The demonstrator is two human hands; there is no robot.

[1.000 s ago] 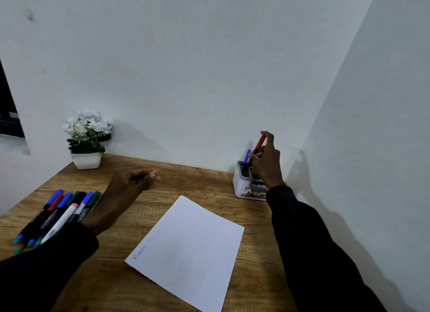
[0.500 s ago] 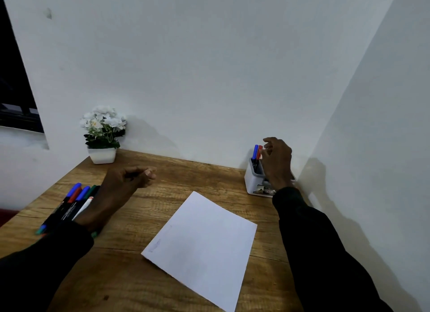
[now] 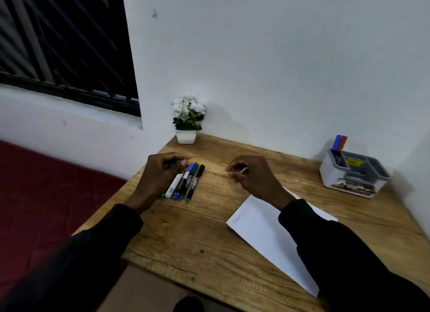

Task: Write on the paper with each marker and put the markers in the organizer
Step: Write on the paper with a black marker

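Several markers [image 3: 186,183] lie side by side on the wooden table [image 3: 209,237], with green, blue, black and white barrels. My left hand [image 3: 159,175] hovers over their left side, fingers bent, fingertips near the caps; part of the row is hidden under it. My right hand [image 3: 253,175] hangs just right of the markers, fingers loosely curled and holding nothing. The white paper [image 3: 263,230] lies partly under my right forearm, with faint writing at its left corner. The grey-and-white organizer [image 3: 353,172] stands at the far right with a blue marker [image 3: 336,143] and a red marker [image 3: 343,142] upright inside.
A small white pot of white flowers [image 3: 187,120] stands at the table's back left corner against the wall. The table's left edge drops off beside a red surface [image 3: 46,195]. A dark barred window [image 3: 65,44] is at upper left.
My right hand let go of the red marker in the organizer and moved left to the table's middle. My left hand shifted onto the row of markers. The view swung left.
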